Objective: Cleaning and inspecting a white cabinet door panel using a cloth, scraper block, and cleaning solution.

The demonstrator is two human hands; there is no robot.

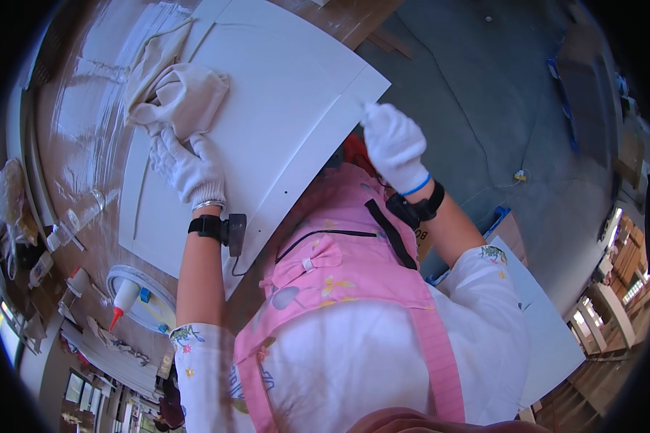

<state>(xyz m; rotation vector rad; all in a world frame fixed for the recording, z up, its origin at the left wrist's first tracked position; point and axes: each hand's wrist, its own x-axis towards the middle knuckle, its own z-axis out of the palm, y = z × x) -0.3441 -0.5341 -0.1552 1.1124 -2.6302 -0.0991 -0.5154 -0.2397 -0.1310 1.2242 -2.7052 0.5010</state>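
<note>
A large white panel (282, 101) lies on a brown workbench (72, 137) and juts over its edge. My left hand (188, 169), in a white glove, presses a crumpled beige cloth (177, 94) onto the panel's left part. My right hand (393, 144), also gloved, pinches the panel's right corner over the bench edge. Both wrists carry black bands, and a small black device hangs at the left one.
A white glue bottle with a red tip (123, 299) lies on a round white plate (148, 299) at the bench's near left. Small bottles and clutter (50, 245) line the left edge. Grey floor (484, 108) lies to the right, with another white board (549, 325) leaning nearby.
</note>
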